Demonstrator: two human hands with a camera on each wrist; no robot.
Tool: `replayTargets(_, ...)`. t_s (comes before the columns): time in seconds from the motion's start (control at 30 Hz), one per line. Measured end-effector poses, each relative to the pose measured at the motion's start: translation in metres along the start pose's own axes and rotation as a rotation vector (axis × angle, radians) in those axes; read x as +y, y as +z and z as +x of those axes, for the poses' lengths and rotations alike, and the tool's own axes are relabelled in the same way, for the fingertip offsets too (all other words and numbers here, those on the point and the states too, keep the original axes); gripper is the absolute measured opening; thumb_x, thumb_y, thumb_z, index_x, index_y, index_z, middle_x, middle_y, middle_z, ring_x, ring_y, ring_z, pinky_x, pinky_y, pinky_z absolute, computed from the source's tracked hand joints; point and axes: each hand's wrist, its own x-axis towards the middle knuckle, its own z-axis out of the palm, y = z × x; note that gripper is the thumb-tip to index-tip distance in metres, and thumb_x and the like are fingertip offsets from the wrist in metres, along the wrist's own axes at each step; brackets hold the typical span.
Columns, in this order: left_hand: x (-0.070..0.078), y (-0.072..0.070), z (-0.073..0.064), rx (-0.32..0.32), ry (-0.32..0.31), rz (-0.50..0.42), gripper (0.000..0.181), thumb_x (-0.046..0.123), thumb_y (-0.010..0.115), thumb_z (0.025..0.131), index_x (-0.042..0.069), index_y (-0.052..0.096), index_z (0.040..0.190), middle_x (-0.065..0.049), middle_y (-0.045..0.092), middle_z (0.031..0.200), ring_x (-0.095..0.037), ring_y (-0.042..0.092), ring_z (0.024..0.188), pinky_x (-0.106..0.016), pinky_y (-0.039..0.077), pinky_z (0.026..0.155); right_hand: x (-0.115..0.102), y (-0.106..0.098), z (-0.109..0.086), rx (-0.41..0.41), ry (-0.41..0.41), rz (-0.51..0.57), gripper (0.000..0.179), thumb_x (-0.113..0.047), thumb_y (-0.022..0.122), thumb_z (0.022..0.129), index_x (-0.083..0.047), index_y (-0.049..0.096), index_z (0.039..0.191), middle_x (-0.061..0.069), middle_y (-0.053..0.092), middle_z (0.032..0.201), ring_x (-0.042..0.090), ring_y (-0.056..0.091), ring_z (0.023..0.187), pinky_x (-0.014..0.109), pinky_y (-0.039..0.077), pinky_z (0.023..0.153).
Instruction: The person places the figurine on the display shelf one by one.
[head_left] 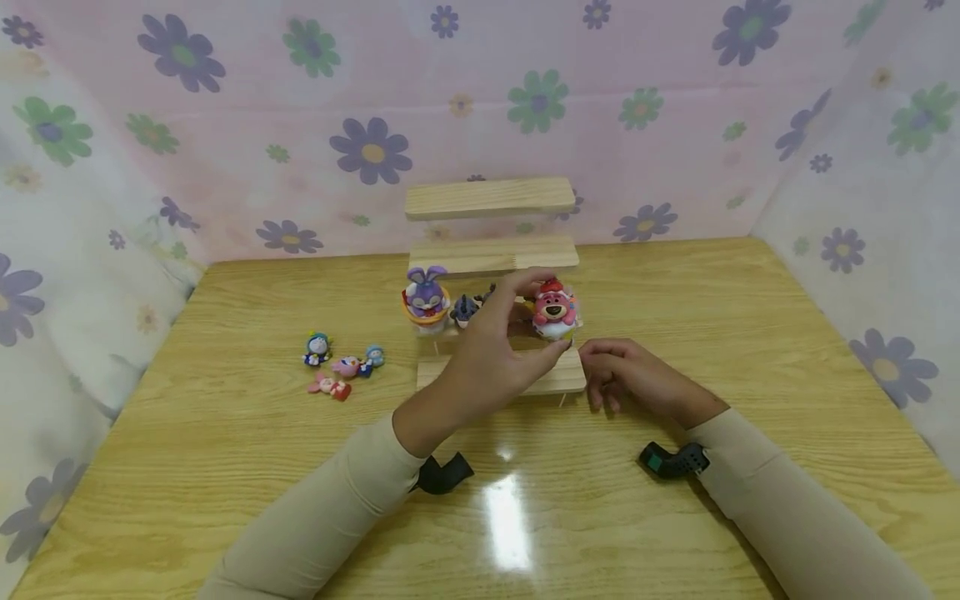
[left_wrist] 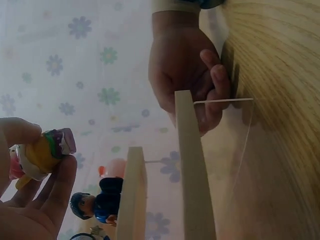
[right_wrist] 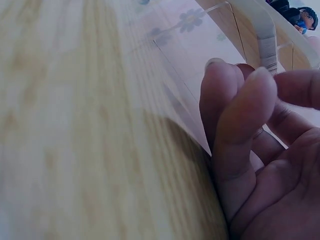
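My left hand (head_left: 483, 358) pinches a pink bear figurine (head_left: 555, 310) between thumb and fingers, at the right end of a tiered wooden display shelf (head_left: 491, 198). Seen from the left wrist, the figurine (left_wrist: 42, 155) is held apart from the boards. My right hand (head_left: 637, 379) rests on the table against the right end of the lowest board (head_left: 442, 375), fingers loosely bent. A purple rabbit figurine (head_left: 426, 298) stands at the left of a middle tier. Beside it is a dark figurine (head_left: 465, 310); my left hand partly hides that tier.
Left of the shelf, several small figurines lie on the wooden table (head_left: 720, 308), among them a blue-and-white one (head_left: 318, 348) and a pink one with red (head_left: 330, 386). Flowered cloth (head_left: 465, 75) hangs behind and at both sides. Clear supports hold up the boards.
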Motion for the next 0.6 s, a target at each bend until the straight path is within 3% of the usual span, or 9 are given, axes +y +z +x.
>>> replayTargets(0.23, -0.012, 0.01, -0.003, -0.095, -0.04, 0.061, 0.071, 0.003, 0.075, 0.088, 0.009, 0.036, 0.146, -0.011, 0.054, 0.127, -0.018, 0.061, 0.111, -0.02, 0.056, 0.088, -0.001, -0.001, 0.0, 0.003, 0.013, 0.021, 0.018, -0.017, 0.043, 0.107, -0.009, 0.058, 0.112, 0.009, 0.065, 0.075, 0.019, 0.061, 0.064, 0.032, 0.052, 0.053)
replayTargets(0.6, -0.027, 0.023, -0.008, -0.181, -0.034, 0.237, 0.07, 0.002, 0.073, 0.089, 0.012, 0.033, 0.146, -0.013, 0.052, 0.138, -0.018, 0.063, 0.112, -0.012, 0.053, 0.079, -0.001, -0.001, 0.002, 0.001, -0.012, 0.031, 0.026, -0.011, 0.036, 0.107, -0.008, 0.062, 0.107, 0.01, 0.066, 0.075, 0.019, 0.062, 0.064, 0.031, 0.052, 0.052)
